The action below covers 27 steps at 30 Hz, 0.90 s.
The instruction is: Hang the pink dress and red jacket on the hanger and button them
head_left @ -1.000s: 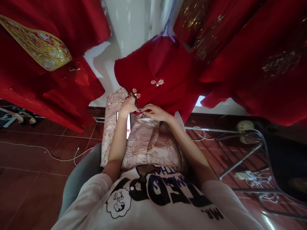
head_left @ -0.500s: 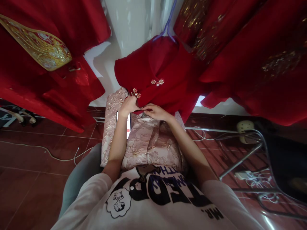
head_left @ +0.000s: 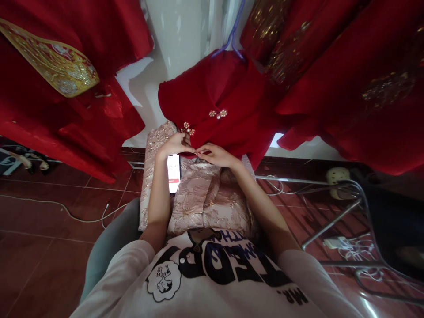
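A red garment [head_left: 195,99] with pearl-like flower clasps [head_left: 218,114] hangs from a purple hanger [head_left: 232,39] in front of me, its lower edge resting over a pink brocade cloth [head_left: 212,198] on my lap. My left hand [head_left: 175,145] is closed at the lower left edge, just under the second flower clasp [head_left: 188,129], thumb and fingers pinched on the fabric. Opposite it, my right hand [head_left: 213,154] pinches the same edge, and the fingertips of both hands nearly meet. Anything small between the fingertips cannot be made out.
Beside my left forearm a lit phone [head_left: 173,174] lies on the brocade. Red gowns hang at left [head_left: 69,128] and right [head_left: 334,101]. A metal-framed chair [head_left: 362,198] stands at right, with white cables [head_left: 359,247] on the tiled floor. Another cable [head_left: 79,218] runs at left.
My left hand has shifted and turned slightly left, its wrist lower, uncovering more of the phone screen. My right hand stays almost in place at the garment's edge.
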Each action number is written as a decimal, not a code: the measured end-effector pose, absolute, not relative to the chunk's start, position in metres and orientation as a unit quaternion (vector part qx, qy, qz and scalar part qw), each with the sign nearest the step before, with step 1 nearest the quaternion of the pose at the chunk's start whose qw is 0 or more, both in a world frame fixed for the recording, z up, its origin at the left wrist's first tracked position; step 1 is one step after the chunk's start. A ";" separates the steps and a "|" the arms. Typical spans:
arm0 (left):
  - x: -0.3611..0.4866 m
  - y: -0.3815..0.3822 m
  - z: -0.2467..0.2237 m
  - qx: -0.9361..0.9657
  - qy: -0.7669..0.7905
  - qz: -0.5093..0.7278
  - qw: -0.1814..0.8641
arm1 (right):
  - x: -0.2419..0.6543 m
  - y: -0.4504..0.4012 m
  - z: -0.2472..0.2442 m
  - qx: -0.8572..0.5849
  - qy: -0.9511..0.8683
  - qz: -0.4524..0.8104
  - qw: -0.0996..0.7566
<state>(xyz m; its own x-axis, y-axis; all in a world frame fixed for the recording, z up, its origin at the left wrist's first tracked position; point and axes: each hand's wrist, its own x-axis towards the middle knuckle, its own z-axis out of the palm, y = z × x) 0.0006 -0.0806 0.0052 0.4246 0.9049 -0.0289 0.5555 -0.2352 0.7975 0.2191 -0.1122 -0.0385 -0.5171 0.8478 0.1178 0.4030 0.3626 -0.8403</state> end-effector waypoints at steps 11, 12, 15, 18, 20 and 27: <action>0.002 -0.078 0.011 0.553 0.505 0.423 0.511 | 0.214 -0.119 -0.028 -0.421 -0.766 0.408 0.262; 0.005 -0.079 0.012 0.547 0.510 0.425 0.509 | 0.215 -0.119 -0.028 -0.419 -0.767 0.409 0.263; 0.012 -0.080 0.014 0.532 0.524 0.422 0.514 | 0.215 -0.119 -0.029 -0.413 -0.768 0.415 0.259; 0.016 -0.079 0.012 0.523 0.538 0.431 0.501 | 0.215 -0.119 -0.029 -0.414 -0.769 0.416 0.255; 0.017 -0.078 0.011 0.518 0.559 0.438 0.477 | 0.215 -0.118 -0.030 -0.413 -0.770 0.415 0.254; 0.020 -0.099 0.032 0.664 0.499 0.338 0.442 | 0.227 -0.116 -0.025 -0.387 -0.801 0.423 0.174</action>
